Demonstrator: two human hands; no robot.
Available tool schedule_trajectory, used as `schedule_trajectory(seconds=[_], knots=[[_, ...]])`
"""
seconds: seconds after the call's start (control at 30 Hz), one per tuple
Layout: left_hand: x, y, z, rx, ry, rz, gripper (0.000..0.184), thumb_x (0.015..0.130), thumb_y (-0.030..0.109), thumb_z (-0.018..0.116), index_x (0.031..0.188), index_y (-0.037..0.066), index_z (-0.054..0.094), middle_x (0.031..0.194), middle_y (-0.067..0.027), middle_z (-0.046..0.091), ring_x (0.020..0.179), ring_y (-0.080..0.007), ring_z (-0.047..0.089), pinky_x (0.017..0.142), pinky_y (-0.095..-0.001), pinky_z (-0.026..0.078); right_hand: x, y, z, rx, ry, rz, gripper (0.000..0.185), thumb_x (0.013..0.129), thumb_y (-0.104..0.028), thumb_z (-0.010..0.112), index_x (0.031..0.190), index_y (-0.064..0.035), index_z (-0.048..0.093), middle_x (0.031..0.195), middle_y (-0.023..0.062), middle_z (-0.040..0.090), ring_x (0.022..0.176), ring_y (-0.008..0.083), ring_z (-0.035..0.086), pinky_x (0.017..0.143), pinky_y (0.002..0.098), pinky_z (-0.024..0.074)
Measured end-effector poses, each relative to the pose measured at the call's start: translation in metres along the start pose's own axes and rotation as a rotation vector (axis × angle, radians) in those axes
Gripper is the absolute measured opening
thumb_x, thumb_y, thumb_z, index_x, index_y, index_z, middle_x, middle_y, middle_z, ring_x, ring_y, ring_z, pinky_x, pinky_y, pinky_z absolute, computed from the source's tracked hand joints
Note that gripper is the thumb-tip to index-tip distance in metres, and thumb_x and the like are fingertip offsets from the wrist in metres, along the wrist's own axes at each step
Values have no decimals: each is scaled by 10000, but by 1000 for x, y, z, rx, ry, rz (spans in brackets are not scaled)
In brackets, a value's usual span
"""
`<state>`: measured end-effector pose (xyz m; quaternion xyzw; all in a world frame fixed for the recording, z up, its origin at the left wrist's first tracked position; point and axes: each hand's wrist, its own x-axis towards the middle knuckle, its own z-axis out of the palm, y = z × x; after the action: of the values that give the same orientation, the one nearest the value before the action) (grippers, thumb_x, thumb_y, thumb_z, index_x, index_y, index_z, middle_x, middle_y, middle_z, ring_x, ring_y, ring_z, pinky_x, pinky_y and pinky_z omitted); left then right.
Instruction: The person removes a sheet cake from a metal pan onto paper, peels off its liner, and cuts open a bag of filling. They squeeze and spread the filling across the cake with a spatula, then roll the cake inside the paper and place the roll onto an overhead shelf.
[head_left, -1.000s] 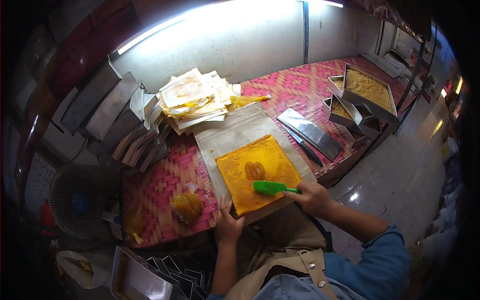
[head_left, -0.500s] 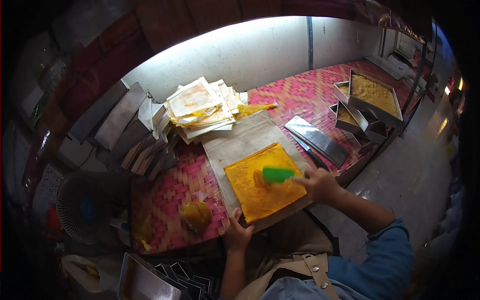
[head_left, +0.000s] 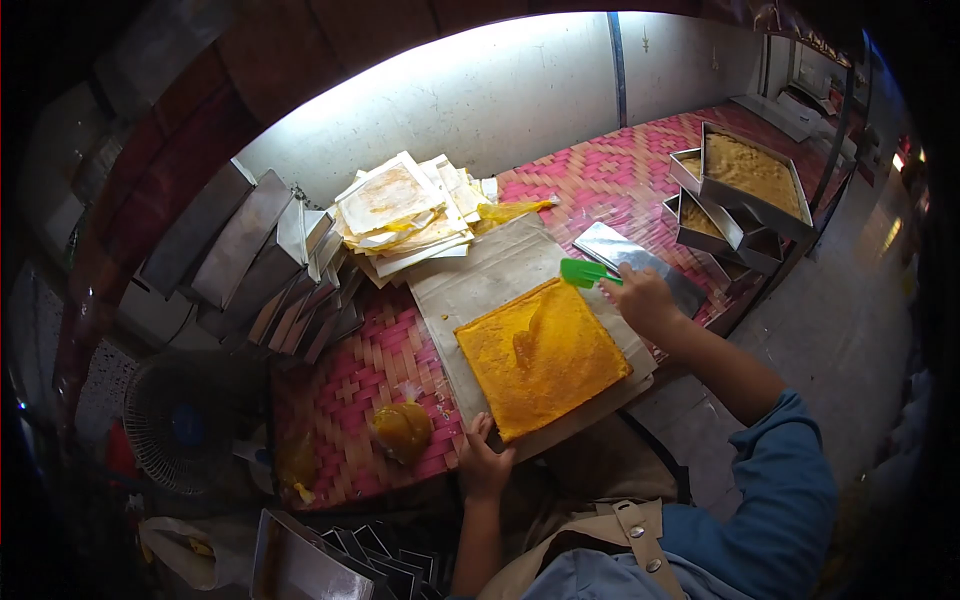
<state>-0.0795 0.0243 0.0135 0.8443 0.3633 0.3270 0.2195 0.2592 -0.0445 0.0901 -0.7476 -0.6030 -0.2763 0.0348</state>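
Right hand (head_left: 645,301) gripping green plastic spatula (head_left: 582,272) above far corner of square yellow cake (head_left: 560,365); left hand (head_left: 488,464), fingers parted, likely steadying nearside.

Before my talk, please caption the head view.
The right hand holds a green spatula at the far corner of a yellow cake.

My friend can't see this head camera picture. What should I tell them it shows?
A person's right hand holds a green spatula near the far corner of a square orange slab smeared with brownish paste. The left hand is beside its near corner; brown paper lies underneath.
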Motion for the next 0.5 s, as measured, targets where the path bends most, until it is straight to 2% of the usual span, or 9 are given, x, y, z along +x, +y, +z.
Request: schedule_trajectory(seconds=[0.1, 0.23, 0.3, 0.37, 0.4, 0.43, 0.5], knots=[[1, 3, -2, 17, 6, 15, 661, 667, 169, 777, 1180, 13, 391, 1085, -184, 624, 1056, -299, 589, 890, -368, 461, -2, -22, -21, 147, -6, 87, 307, 776, -132, 533, 1061, -166, 642, 820, 75, 556, 627, 202, 563, 580, 332, 440], [2, 1, -2, 7, 2, 25, 648, 669, 179, 777, 1166, 15, 396, 1086, -180, 625, 1044, -300, 594, 880, -369, 465, -13, -39, -3, 237, 75, -70, 304, 768, -128, 527, 1047, -166, 644, 844, 83, 561, 609, 205, 552, 578, 340, 436], [0, 1, -1, 2, -6, 20, 649, 669, 182, 778, 1166, 14, 396, 1083, -179, 626, 1037, -304, 596, 883, -373, 463, -11, -23, 9, 120, -6, -26, 257, 775, -129, 522, 995, -162, 650, 855, 87, 577, 621, 208, 562, 585, 341, 434], [3, 1, 0, 5, 13, 14, 651, 670, 186, 779, 1167, 13, 396, 1081, -177, 627, 1030, -309, 598, 885, -376, 460, 0, -11, 3, 38, 65, 57, 232, 777, -142, 531, 979, -176, 640, 841, 88, 592, 631, 212, 573, 589, 337, 428], [2, 0, -1, -7, -7, 3, 668, 669, 200, 783, 1174, 13, 388, 1082, -171, 627, 1029, -315, 596, 890, -382, 456, 3, -10, -2, 171, 30, 128, 226, 804, -147, 525, 1000, -167, 634, 834, 97, 603, 688, 253, 601, 615, 375, 448], [1, -1, -2, -20, -26, -9, 685, 668, 214, 787, 1181, 12, 381, 1083, -165, 628, 1028, -321, 594, 894, -388, 452, 6, -16, -12, 180, 34, 117, 226, 804, -147, 525, 1000, -167, 634, 834, 97, 603, 688, 253, 601, 615, 375, 448], [1, 0, -5, 23, -5, 8, 701, 668, 221, 788, 1191, 12, 370, 1097, -161, 623, 1038, -323, 588, 897, -392, 449, 5, -31, -29, 612, -242, 294, 221, 840, -144, 496, 1015, -139, 630, 886, 123, 616, 782, 302, 611, 685, 412, 468]])
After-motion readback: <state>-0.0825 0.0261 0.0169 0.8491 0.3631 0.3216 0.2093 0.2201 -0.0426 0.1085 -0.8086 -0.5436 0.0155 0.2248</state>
